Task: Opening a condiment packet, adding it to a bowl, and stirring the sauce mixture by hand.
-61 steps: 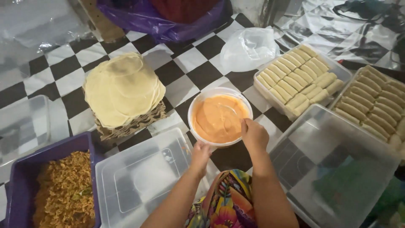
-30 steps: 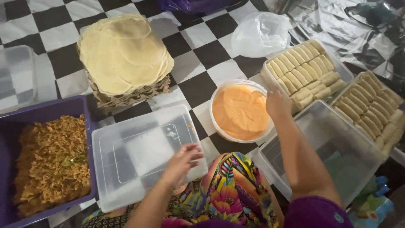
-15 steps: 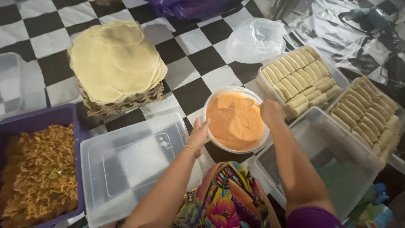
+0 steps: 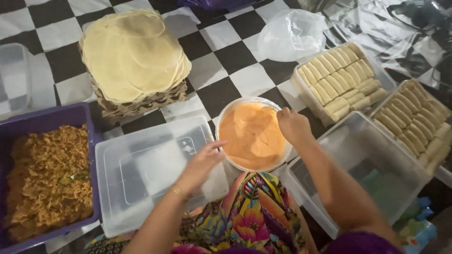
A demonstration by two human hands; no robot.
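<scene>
the bowl (image 4: 253, 135) of orange batter sits on the checkered floor by the knees. the right hand (image 4: 293, 125) pinches its far rim; the left hand (image 4: 200, 164), open, touches its near edge. it looks thin, bendy and sloshy, so grip it at opposite rims.

Both forearms reach forward to the round bowl (image 4: 254, 136): left hand (image 4: 200, 164) at its left rim, fingers spread (loosely curled), right hand (image 4: 293, 125) gripping its right rim
</scene>
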